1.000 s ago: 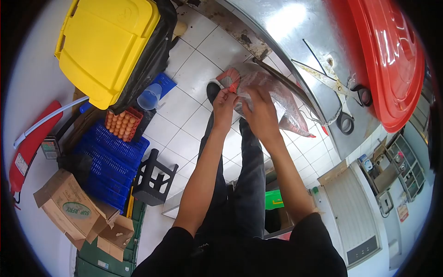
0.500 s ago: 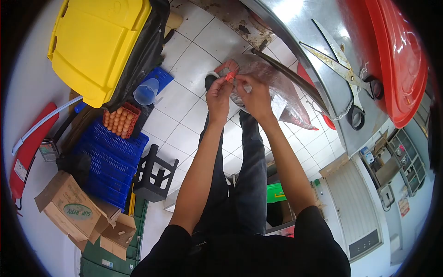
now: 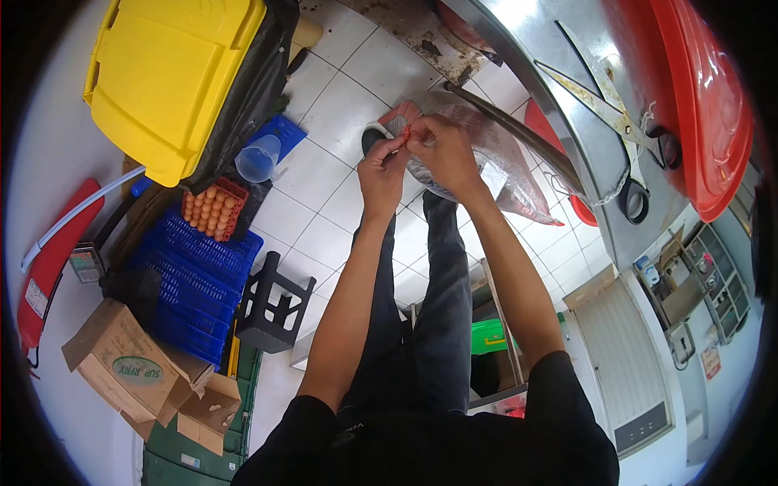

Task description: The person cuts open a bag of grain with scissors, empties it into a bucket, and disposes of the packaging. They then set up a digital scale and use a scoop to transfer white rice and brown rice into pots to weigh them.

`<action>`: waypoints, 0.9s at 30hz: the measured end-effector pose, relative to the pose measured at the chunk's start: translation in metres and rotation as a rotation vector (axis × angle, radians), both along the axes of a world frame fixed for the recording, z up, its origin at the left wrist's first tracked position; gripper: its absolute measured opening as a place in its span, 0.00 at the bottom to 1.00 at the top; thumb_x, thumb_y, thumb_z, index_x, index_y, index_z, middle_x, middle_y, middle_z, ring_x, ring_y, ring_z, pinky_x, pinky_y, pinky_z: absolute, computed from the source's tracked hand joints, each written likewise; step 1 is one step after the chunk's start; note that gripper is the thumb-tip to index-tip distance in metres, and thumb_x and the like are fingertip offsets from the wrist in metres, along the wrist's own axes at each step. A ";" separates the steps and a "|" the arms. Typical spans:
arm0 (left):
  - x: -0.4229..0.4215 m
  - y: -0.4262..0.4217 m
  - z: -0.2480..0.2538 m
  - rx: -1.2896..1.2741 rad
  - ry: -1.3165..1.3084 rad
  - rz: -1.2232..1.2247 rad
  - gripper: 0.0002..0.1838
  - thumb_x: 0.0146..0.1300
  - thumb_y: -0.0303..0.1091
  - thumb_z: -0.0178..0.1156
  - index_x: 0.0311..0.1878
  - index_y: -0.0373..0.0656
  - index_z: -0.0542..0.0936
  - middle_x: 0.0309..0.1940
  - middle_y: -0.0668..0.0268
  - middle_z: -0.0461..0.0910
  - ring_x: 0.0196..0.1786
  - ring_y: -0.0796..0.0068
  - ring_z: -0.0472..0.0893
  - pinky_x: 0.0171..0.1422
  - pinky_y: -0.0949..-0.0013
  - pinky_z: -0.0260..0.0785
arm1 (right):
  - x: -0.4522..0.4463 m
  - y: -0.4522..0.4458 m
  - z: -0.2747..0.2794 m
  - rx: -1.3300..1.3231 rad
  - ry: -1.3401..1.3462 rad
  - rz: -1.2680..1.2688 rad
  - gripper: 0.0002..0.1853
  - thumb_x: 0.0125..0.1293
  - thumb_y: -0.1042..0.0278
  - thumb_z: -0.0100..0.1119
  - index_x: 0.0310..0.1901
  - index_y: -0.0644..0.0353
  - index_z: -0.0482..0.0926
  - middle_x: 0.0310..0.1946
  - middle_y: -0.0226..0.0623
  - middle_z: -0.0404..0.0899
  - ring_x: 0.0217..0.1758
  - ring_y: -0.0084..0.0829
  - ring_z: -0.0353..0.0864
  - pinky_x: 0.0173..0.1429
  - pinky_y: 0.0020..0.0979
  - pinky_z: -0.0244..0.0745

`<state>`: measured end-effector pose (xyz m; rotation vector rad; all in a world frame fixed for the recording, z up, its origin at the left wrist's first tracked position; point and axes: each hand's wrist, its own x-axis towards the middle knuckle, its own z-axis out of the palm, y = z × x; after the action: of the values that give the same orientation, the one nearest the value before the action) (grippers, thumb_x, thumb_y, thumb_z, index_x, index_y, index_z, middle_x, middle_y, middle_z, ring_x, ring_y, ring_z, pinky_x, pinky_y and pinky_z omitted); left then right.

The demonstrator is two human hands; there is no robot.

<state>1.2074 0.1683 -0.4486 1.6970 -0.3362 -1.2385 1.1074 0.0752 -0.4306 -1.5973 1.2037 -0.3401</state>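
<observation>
My left hand point(image 3: 383, 174) is closed in a pinch at a small red thing point(image 3: 407, 131), too small and covered to identify. My right hand point(image 3: 444, 155) meets it from the other side, its fingertips pinched at the same red bit. Just beyond and beside both hands, a large clear plastic bag point(image 3: 512, 174) with a reddish tint lies over the tiled floor. A pinkish-red and grey piece point(image 3: 399, 116) shows behind my fingers; whether it belongs to the bag, I cannot tell.
Large scissors point(image 3: 604, 105) lie on the steel table point(image 3: 559, 77) at right, by a red plastic basin point(image 3: 705, 121). At left are a yellow-lidded bin point(image 3: 174, 81), an egg tray point(image 3: 215, 209), blue crates point(image 3: 190, 279), a black stool point(image 3: 275, 304) and a cardboard box point(image 3: 130, 364).
My right hand has moved left and up against my left hand, and its fingers have closed in at the red thing. The view has shifted slightly.
</observation>
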 end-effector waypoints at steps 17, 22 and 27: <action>-0.021 -0.007 0.000 0.037 0.033 0.087 0.09 0.63 0.25 0.60 0.45 0.33 0.81 0.35 0.67 0.82 0.38 0.83 0.78 0.48 0.78 0.69 | -0.010 0.018 -0.020 0.353 -0.132 -0.617 0.07 0.61 0.74 0.58 0.36 0.70 0.75 0.27 0.40 0.82 0.28 0.27 0.83 0.36 0.26 0.78; -0.023 -0.004 -0.007 0.027 0.116 0.175 0.10 0.64 0.26 0.59 0.46 0.32 0.79 0.35 0.67 0.81 0.38 0.82 0.78 0.47 0.77 0.71 | -0.007 0.013 -0.030 0.471 -0.261 -0.845 0.05 0.63 0.74 0.56 0.35 0.68 0.75 0.25 0.38 0.81 0.27 0.26 0.81 0.31 0.27 0.76; -0.016 0.003 -0.004 0.105 0.244 0.322 0.10 0.65 0.26 0.58 0.47 0.32 0.76 0.36 0.64 0.79 0.41 0.79 0.79 0.53 0.75 0.74 | -0.026 -0.009 -0.029 0.461 -0.406 -0.877 0.05 0.68 0.71 0.52 0.38 0.63 0.73 0.29 0.35 0.77 0.28 0.25 0.79 0.31 0.25 0.73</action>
<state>1.1917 0.1713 -0.4523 1.5899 0.1471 -1.2182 1.0810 0.0657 -0.4594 -0.5039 1.4643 -0.8257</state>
